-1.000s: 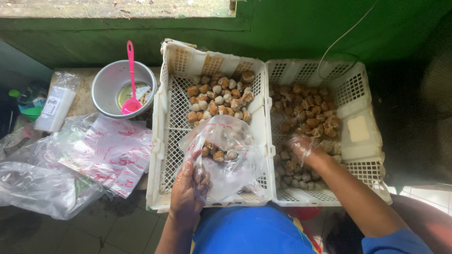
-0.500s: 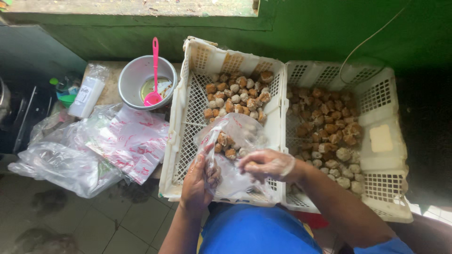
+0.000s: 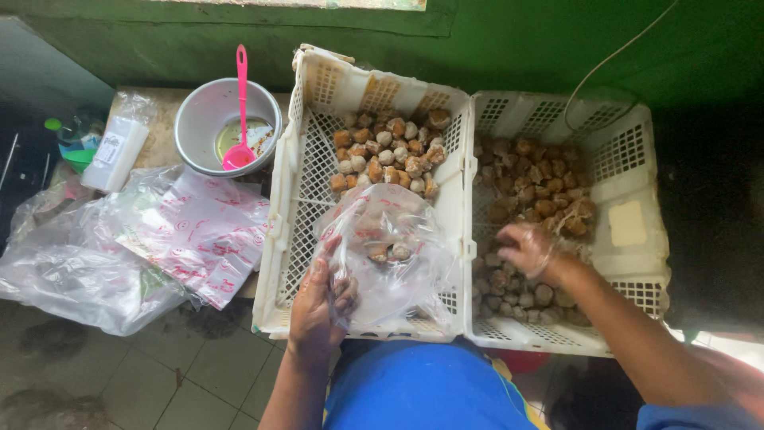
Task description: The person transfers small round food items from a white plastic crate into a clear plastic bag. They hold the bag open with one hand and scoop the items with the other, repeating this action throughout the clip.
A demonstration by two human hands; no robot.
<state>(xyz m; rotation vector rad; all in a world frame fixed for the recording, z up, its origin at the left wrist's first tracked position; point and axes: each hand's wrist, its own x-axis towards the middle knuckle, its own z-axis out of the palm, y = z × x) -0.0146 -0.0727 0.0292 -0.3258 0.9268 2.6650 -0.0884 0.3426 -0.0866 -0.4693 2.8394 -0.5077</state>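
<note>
My left hand [image 3: 318, 306] pinches the clear bag [image 3: 390, 255] while my right hand [image 3: 525, 248] spreads over loose balls [image 3: 517, 291]; the slack bag could sag and spill.

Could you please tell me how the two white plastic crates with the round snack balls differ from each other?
The left white slatted plastic crate holds only a small heap at its far end, its near half lying under the clear plastic bag held by the left hand. The right white slatted plastic crate is covered almost throughout, and the right hand reaches into it. Both are white, perforated and touching.
</note>
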